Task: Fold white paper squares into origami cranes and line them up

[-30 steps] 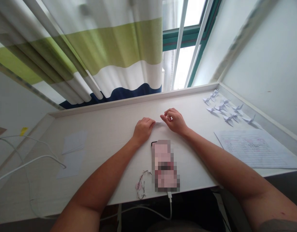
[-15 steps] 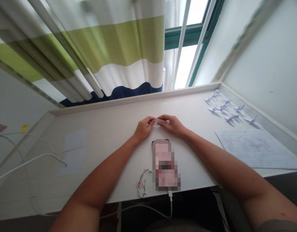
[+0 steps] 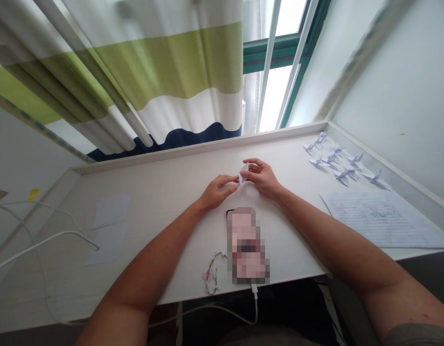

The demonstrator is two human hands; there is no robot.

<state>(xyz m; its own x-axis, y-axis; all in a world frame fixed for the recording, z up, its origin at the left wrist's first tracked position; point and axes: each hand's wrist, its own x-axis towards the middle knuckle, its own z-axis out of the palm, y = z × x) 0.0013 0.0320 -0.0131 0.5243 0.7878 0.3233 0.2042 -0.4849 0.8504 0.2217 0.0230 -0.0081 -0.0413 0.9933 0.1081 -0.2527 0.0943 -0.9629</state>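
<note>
A small piece of folded white paper (image 3: 244, 174) stands upright between my hands, above the middle of the desk. My right hand (image 3: 261, 179) pinches it from the right, thumb in front and fingers behind. From the left, my left hand (image 3: 219, 191) closes its thumb and fingertips at the paper's lower left edge. Just nearer to me lies a phone (image 3: 245, 245), its screen blurred, with a white cable plugged into its lower end.
Several folded paper cranes (image 3: 339, 161) stand at the back right, behind a lined written sheet (image 3: 380, 218). Blank paper pieces (image 3: 111, 211) and white cables (image 3: 63, 234) lie at the left. A beaded strap (image 3: 209, 275) lies beside the phone. A raised rim (image 3: 193, 149) borders the desk's back.
The folded paper has turned from lying nearly flat to upright. My right hand has lifted slightly away from me and right, with its fingers spread more; my left hand has shifted slightly right.
</note>
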